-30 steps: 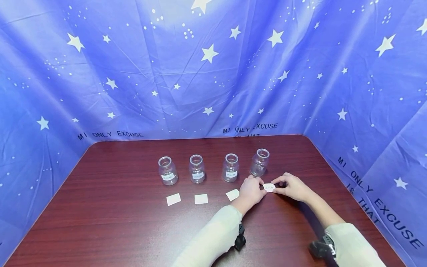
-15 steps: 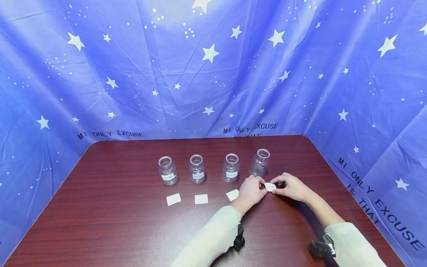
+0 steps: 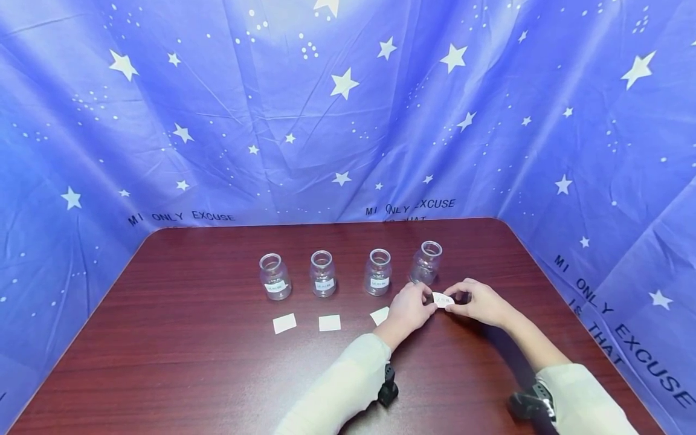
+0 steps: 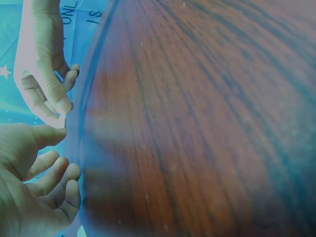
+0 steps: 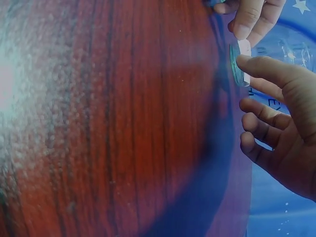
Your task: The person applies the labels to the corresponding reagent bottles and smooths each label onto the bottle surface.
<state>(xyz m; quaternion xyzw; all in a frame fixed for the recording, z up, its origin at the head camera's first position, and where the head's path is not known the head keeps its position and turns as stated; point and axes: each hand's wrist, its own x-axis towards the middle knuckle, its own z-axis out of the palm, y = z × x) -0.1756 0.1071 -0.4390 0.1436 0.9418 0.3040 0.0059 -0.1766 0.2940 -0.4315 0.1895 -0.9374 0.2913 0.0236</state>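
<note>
A small white label with dark writing is stretched between both hands just in front of the rightmost glass jar. My left hand pinches its left end, and my right hand pinches the right end between thumb and forefinger. The label bows slightly. In the right wrist view, the label shows edge-on with a greenish rim, and the other fingers of the right hand spread loosely. The left wrist view has the left hand at the lower left, its thumb at the label's end.
Left of that jar stand three more open glass jars, each with a white label on its front. Three white paper pieces lie before them, the right one partly behind the left hand. Starry blue cloth hangs behind the dark red table.
Both hands keep their pinch on the label and have shifted slightly right and away from me. The label looks more bowed than before. Jars and paper pieces stay put.
</note>
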